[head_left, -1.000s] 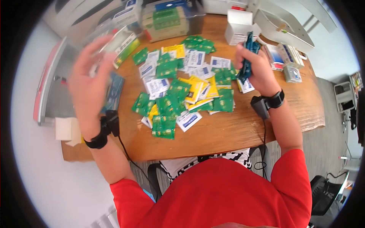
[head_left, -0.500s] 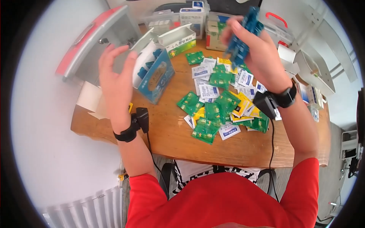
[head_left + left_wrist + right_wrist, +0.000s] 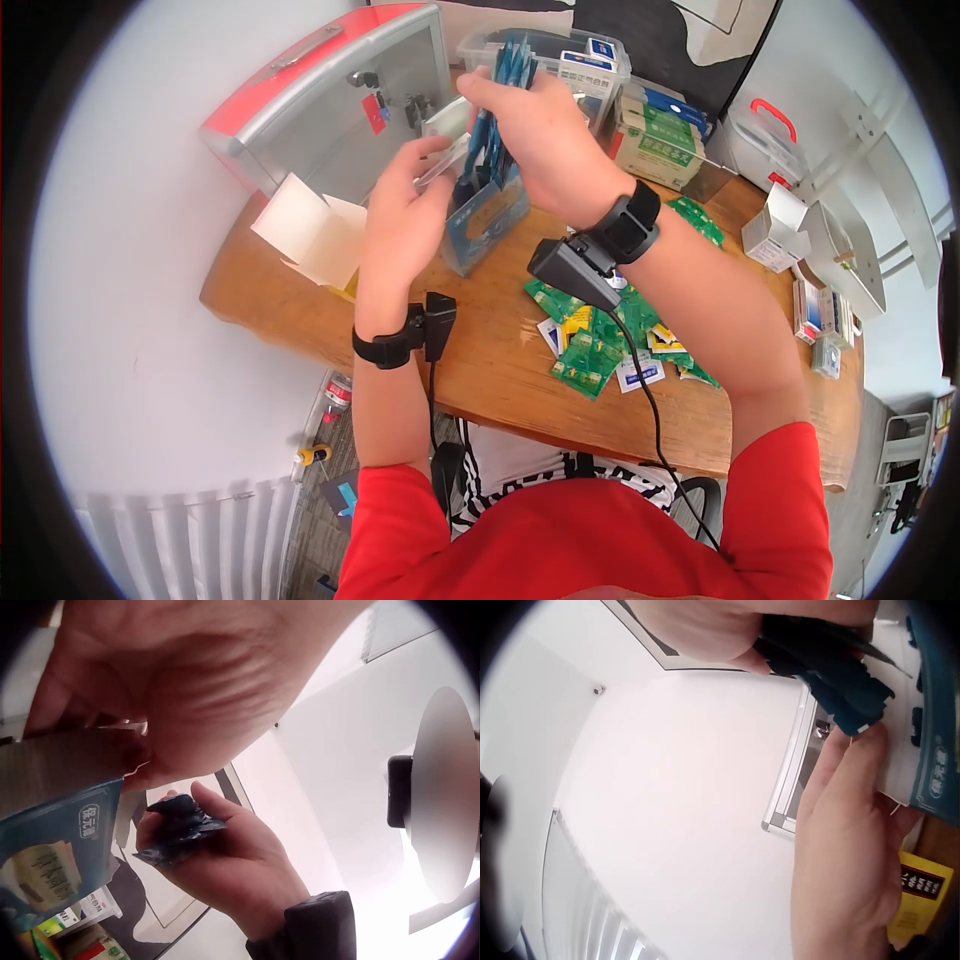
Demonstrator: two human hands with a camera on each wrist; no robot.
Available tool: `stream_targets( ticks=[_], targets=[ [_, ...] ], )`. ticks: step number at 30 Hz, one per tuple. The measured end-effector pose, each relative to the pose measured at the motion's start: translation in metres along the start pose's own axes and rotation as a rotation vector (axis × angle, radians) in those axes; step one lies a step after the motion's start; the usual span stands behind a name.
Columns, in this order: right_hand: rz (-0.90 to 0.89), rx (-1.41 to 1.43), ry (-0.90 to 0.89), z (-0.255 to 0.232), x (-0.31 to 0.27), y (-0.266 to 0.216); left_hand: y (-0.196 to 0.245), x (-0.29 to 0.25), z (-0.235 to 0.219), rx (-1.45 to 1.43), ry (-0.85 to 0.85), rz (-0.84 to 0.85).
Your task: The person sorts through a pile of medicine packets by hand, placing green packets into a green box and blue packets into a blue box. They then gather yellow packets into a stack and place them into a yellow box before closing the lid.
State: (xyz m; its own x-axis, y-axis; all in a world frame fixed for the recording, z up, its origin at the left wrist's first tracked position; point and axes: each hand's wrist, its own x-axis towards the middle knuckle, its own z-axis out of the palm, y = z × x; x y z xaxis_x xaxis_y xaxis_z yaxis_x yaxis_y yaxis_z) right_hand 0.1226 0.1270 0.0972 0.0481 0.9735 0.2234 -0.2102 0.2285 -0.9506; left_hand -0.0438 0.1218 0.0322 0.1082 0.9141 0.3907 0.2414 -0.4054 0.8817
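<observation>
Sachets (image 3: 513, 68) could catch on the box (image 3: 488, 225) or spill outside: bundle is fanned and uneven, lower tips close to its edge. Your right hand (image 3: 560, 145) grips them above the opening, forearm slanting across the bench (image 3: 500, 355); your left hand (image 3: 398, 225) pinches the upright box's side

gap between box (image 3: 487, 228) and green sachets (image 3: 587, 362)

My view: wooden tabletop (image 3: 490, 345) | green, yellow, white sachets (image 3: 592, 358) heaped | blue box (image 3: 490, 230) upright, left of them | open cream carton (image 3: 325, 238) farther left | small boxes (image 3: 824, 312) right
</observation>
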Motion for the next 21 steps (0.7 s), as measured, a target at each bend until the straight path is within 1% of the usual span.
stream_targets(
  ticks=[1,2,3,4,5,6,8,11,15,17,21],
  targets=[
    [-0.018,-0.007,0.048,0.003,0.000,0.002,0.002,0.000,0.002,-0.023,0.006,0.003],
    [-0.028,-0.063,0.047,0.003,0.001,0.003,0.005,0.000,0.003,-0.025,0.010,0.004],
    [-0.031,-0.065,0.044,0.006,0.002,0.005,0.010,-0.001,0.004,-0.049,0.008,-0.074],
    [-0.138,-0.153,0.106,0.011,0.002,0.007,0.013,-0.002,0.004,-0.074,0.006,-0.154],
    [-0.245,-0.241,0.168,0.013,0.002,0.010,0.011,-0.002,0.005,-0.075,0.008,-0.154],
    [-0.246,-0.242,0.167,0.012,0.002,0.015,0.008,-0.001,0.007,-0.088,0.015,-0.159],
    [-0.290,-0.363,0.169,0.012,0.003,0.024,0.004,0.001,0.007,-0.102,0.030,-0.164],
    [-0.293,-0.397,0.198,0.015,-0.003,0.035,0.001,0.000,0.007,-0.147,0.019,-0.158],
    [-0.296,-0.390,0.192,0.018,-0.007,0.048,-0.004,0.001,0.008,-0.185,0.009,-0.180],
    [-0.344,-0.328,0.155,0.019,-0.008,0.053,-0.006,0.003,0.006,-0.201,0.009,-0.176],
    [-0.398,-0.380,0.184,0.016,-0.010,0.057,-0.001,0.001,0.005,-0.205,-0.022,-0.192]
  ],
)
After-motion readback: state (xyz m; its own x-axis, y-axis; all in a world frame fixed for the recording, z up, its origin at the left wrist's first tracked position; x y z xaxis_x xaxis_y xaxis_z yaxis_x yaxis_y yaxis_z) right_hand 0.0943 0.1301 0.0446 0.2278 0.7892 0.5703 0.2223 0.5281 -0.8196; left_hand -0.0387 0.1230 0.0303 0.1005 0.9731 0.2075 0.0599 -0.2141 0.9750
